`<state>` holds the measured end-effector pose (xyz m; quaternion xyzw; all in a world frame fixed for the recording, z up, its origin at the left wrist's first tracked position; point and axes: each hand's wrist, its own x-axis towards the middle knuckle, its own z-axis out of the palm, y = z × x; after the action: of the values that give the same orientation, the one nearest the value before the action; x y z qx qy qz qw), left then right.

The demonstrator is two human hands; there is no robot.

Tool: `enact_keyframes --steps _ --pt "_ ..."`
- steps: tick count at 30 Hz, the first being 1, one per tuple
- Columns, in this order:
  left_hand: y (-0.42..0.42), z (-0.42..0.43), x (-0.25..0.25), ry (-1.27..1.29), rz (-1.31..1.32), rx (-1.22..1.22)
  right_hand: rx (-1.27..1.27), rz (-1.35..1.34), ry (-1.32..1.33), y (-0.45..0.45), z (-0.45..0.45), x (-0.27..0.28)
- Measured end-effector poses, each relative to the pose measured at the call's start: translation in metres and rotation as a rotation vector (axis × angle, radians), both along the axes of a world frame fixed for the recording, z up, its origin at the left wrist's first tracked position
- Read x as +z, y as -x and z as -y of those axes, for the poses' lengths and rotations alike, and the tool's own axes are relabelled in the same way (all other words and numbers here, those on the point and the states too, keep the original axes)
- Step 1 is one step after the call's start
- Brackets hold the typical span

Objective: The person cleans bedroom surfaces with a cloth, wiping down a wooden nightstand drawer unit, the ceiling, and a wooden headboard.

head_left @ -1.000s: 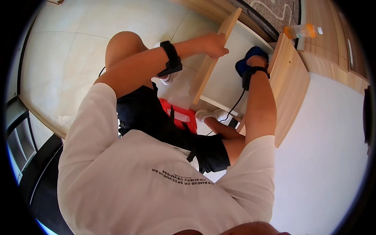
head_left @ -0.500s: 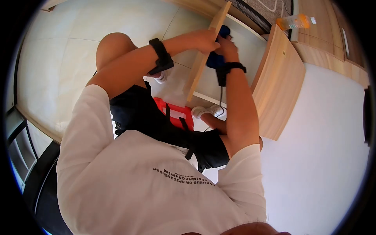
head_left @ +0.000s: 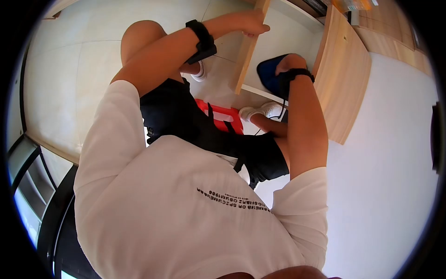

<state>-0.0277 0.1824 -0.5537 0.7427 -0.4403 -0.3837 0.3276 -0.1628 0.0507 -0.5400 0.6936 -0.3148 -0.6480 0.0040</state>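
Note:
A drawer (head_left: 288, 35) with a white inside stands pulled out, and its pale wooden front panel (head_left: 246, 63) is toward my left. My left hand (head_left: 254, 22) is wrapped over the top edge of that panel, its thumb on the inner side. Inside the drawer's near end is a dark blue item (head_left: 268, 74), flat and rounded with a pointed side; its kind I cannot make out. My right hand (head_left: 291, 63) is bent down over this item with fingers curled onto it, the fingertips hidden. Both wrists wear black straps.
A wooden cabinet panel (head_left: 346, 76) borders the drawer on the right, beside a white surface (head_left: 385, 176). An orange-labelled bottle (head_left: 353, 4) is at the top edge. A red plastic object (head_left: 232, 118) lies on the tiled floor (head_left: 97, 65) near my white shoes.
My right hand has moved the dark blue item from beside my left hand toward the drawer's near end. My left hand stays on the front panel. The view has shifted slightly.

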Motion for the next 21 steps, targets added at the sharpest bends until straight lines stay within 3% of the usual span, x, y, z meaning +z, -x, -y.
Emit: enact_keyframes --steps 5,7,9,12,14,15,17,18,20,21 --pt "-0.002 0.008 -0.016 -0.059 0.118 -0.029 -0.102 -0.281 -0.173 -0.02 -0.015 -0.039" --pt "-0.001 0.008 -0.018 -0.059 0.118 -0.027 -0.21 0.096 -0.546 -0.018 -0.008 -0.065" --pt "-0.001 0.008 -0.017 -0.059 0.121 -0.023 -0.191 0.105 -0.58 -0.024 -0.017 -0.035" --pt "-0.002 0.004 -0.019 -0.073 0.13 -0.039 -0.139 0.311 -0.579 -0.017 -0.003 -0.035" --pt "-0.005 0.001 -0.033 0.099 0.079 -0.144 -0.076 0.717 -0.353 -0.02 0.025 -0.052" --pt "-0.005 0.0 -0.037 0.1 0.075 -0.15 0.047 0.932 -0.431 -0.029 0.061 -0.089" --pt "-0.004 0.0 -0.04 0.3 0.254 -0.154 -0.041 1.453 0.072 -0.03 0.052 -0.08" --pt "-0.001 0.002 -0.039 0.3 0.255 -0.161 -0.005 1.483 0.055 -0.033 0.053 -0.083" --pt "0.005 0.001 -0.036 0.661 0.132 -0.034 0.028 1.517 0.036 -0.039 0.054 -0.09" --pt "0.004 0.0 -0.034 0.654 0.132 -0.037 0.134 1.409 0.012 -0.04 0.05 -0.095"
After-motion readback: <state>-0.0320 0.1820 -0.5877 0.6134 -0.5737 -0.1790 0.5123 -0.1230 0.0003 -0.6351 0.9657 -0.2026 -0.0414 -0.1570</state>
